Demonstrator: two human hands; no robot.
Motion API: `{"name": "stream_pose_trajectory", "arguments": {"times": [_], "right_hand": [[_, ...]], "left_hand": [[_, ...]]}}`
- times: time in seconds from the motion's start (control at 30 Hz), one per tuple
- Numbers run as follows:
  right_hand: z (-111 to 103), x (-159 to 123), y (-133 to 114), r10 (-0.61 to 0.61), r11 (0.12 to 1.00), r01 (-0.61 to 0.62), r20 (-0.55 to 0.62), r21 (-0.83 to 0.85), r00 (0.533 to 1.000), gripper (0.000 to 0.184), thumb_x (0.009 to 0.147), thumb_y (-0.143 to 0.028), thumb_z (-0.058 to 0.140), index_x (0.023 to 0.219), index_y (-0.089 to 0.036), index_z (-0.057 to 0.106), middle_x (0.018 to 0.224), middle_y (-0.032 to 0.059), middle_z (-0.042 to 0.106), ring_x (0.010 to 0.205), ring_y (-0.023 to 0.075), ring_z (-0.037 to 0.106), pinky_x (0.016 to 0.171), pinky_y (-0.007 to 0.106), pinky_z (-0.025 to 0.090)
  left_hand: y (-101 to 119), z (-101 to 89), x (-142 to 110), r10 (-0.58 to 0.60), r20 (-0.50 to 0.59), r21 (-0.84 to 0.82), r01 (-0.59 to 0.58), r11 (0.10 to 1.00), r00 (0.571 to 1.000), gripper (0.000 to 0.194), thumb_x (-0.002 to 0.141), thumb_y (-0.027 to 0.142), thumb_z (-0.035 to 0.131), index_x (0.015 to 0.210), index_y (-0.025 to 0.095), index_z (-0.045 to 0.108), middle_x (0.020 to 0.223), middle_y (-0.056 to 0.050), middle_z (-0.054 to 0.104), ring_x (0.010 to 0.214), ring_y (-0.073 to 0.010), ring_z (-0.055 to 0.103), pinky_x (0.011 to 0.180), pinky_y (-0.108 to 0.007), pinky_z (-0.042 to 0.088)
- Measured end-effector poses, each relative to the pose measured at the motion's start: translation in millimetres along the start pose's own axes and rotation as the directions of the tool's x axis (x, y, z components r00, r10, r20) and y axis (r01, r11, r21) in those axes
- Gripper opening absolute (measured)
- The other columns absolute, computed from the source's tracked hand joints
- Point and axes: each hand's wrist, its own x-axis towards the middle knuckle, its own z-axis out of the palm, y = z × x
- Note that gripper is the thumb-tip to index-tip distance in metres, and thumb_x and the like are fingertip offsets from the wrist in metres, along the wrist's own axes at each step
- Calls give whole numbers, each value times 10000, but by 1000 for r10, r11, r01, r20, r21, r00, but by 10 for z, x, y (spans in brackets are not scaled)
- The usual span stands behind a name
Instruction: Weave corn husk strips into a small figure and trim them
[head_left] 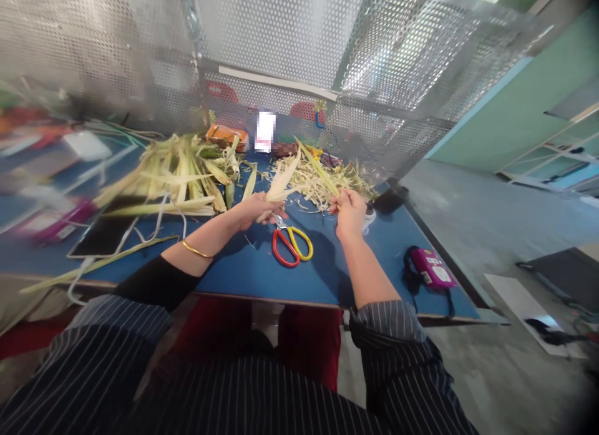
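My left hand (256, 210) is closed around the base of a pale corn husk (283, 180), whose leaves fan out toward the back of the table. In my right hand (350, 208) a narrow green-yellow husk strip (318, 168) is pinched, pointing up and to the left. Scissors (291, 243) with one red and one yellow handle lie on the table just below my left hand, their blades partly hidden by it. Behind both hands spreads a heap of shredded husk strips (311, 184). A pile of whole corn husks (180, 170) lies to the left.
The blue table (262, 279) backs onto a perforated metal screen (276, 35). A purple box with a black cord (431, 268) sits at the right. An orange packet (227, 136) stands at the back. A dark flat panel (105, 232) lies at the left, where things are blurred.
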Motion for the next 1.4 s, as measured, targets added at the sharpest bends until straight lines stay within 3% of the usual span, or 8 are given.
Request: {"name": "stream_pose_trajectory", "arguments": {"times": [0.2,0.4,0.5,0.63,0.77,1.1,1.23,1.4], "right_hand": [[-36,6,136,-38,966,46,33,-255,999,300,868,-320,373,1069,-178,544,814,21,667,525,108,563,579,249,465],[-25,-101,23,-136,589,351,340,-727,931,246,850,-298,474,894,-169,679,969,110,681,881,214,621,825,344,441],[193,-162,-117,-255,730,442,393,-521,884,312,846,-430,520,893,-177,697,953,79,685,892,196,602,848,322,434],[603,-295,-254,-56,980,136,448,-147,892,374,757,-531,602,812,-170,685,708,10,662,669,146,576,661,261,457],[802,-453,-262,-59,998,59,410,13,910,231,744,-405,606,728,-180,654,650,-3,646,646,142,586,651,256,470],[706,-436,-201,36,993,-69,318,92,947,194,742,-356,564,739,-186,658,734,18,675,717,148,639,648,259,498],[706,-438,-179,72,984,-123,347,127,935,302,726,-488,620,781,-190,625,768,16,669,703,140,633,594,243,484],[712,-456,-173,70,984,-123,357,130,931,201,718,-385,617,702,-185,623,646,1,642,647,143,624,598,255,501]], "left_hand": [[-56,-96,-54,-53,44,-154,59,986,998,346,799,467,640,823,125,688,822,-133,715,478,-88,541,376,-192,354],[22,-73,-64,-26,69,-351,48,935,997,545,892,596,403,879,128,682,852,-149,705,518,-115,577,379,-208,382],[16,12,-93,-1,-5,-334,-1,943,1000,331,901,415,500,902,126,661,865,-129,705,569,-109,602,402,-185,400],[-56,97,-94,71,-90,-302,-95,949,993,164,831,276,622,907,133,652,875,-83,701,629,-102,627,459,-177,447],[-126,102,-62,59,-200,-297,-119,947,978,172,771,284,705,847,135,666,805,-50,684,638,-95,624,530,-192,500],[-120,142,-50,-8,-413,-231,-97,968,911,199,716,318,716,757,122,712,671,-38,660,634,-127,634,588,-243,545],[-151,147,-55,81,-420,-123,-146,982,904,214,684,322,729,781,131,732,637,-2,638,556,-94,566,582,-242,518],[-222,124,-42,217,-450,86,-199,976,866,256,689,365,722,821,148,760,659,0,666,581,-100,555,557,-217,440]]}}
